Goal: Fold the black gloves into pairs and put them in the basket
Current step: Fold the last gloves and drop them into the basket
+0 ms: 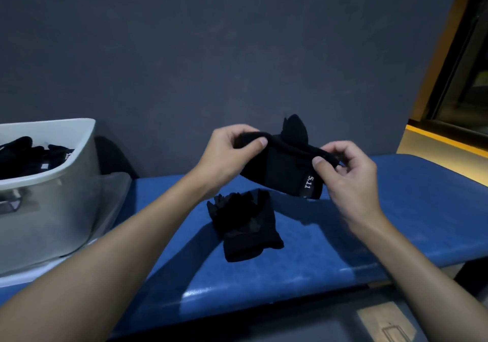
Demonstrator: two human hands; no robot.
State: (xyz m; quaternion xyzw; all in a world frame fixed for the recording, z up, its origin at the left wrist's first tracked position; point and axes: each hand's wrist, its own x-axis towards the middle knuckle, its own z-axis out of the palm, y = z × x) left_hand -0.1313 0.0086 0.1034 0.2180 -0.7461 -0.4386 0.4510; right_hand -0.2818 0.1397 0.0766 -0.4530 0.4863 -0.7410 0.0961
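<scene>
Your left hand (229,154) pinches the top edge of the held gloves (282,172) between thumb and curled fingers, and your right hand (348,175) pinches the same edge at its other end, thumb pressed flat on the front of the black fabric. Both hands are closed on the cloth, and the bundle hangs in the air between them, above the blue padded bench (396,209) and clear of its surface. Black finger tips of the fabric poke up behind the gripped edge, and a small white label (309,182) reading "5.11" shows just below your right thumb. Under the held bundle, nearer to you, the loose gloves (245,225) lie in a dark heap on the bench, fingers pointing away from you and cuff toward you, touched by neither hand; how many lie there cannot be told. Well apart to the left stands the pale plastic basket (52,180), with the stowed gloves (23,156) piled inside it below the rim, a white tag showing among them. A dark grey wall (211,51) fills the background behind the bench, and a yellow-lit window frame (449,51) runs down the right edge. Both forearms are bare.
</scene>
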